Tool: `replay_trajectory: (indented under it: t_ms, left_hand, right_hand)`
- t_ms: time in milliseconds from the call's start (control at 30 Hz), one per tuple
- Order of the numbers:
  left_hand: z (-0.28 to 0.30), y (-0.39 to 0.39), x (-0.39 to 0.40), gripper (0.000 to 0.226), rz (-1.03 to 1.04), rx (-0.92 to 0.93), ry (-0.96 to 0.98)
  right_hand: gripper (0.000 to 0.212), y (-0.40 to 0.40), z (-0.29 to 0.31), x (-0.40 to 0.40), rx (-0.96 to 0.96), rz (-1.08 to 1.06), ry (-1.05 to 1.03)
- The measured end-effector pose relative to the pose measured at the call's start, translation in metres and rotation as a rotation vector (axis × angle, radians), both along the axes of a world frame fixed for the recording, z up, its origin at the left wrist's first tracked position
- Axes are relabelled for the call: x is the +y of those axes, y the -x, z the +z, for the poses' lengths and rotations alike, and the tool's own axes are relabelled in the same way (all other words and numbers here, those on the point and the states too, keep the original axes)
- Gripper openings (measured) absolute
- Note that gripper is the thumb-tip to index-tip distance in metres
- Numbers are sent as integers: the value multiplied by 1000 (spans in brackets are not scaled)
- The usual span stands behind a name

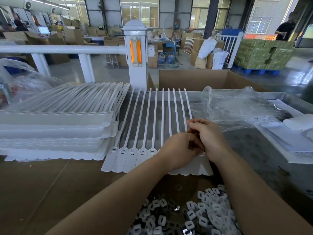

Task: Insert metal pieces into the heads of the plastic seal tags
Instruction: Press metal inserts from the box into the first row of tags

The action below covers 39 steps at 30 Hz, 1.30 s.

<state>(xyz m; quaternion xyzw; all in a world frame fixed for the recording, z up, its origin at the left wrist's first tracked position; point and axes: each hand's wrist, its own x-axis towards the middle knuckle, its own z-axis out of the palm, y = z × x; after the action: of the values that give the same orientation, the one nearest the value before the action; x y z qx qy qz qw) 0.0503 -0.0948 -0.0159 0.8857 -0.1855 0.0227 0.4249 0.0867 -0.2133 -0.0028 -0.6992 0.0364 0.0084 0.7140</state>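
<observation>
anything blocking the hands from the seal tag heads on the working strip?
Nothing visible does. Both hands, left hand and right hand, are already over the right end of the seal tag strip; the heads under them are hidden.

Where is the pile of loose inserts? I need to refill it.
In the head view, the pile of inserts lies bottom centre-right, between the forearms, nearer than the row of seal tags.

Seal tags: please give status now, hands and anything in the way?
Left hand and right hand curled together over seal tag strip. Grip contents hidden. Metal pieces piled near. Nothing blocking.
</observation>
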Motion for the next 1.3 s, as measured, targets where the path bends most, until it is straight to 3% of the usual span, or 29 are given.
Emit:
replay_trajectory:
  t_ms: [200,367,800,967,1167,1300]
  left_hand:
    - [1,1,0,12,-2,-32,-39]
    - [-3,6,-2,6,-29,-167,-99]
    - [0,3,2,15,-80,-165,-112]
    - [8,8,9,25,-191,-248,-292]
    - [18,21,18,40,-165,-279,-604]
    - [24,22,14,40,-153,-263,-628]
  right_hand:
    - [13,0,-1,0,5,2,-6]
    - [12,1,-1,1,8,1,-3]
    - [16,0,-1,0,4,-16,5]
    - [15,0,-1,0,27,-9,3]
    - [16,1,-2,1,10,-41,62]
    - [16,2,-1,2,10,-43,53]
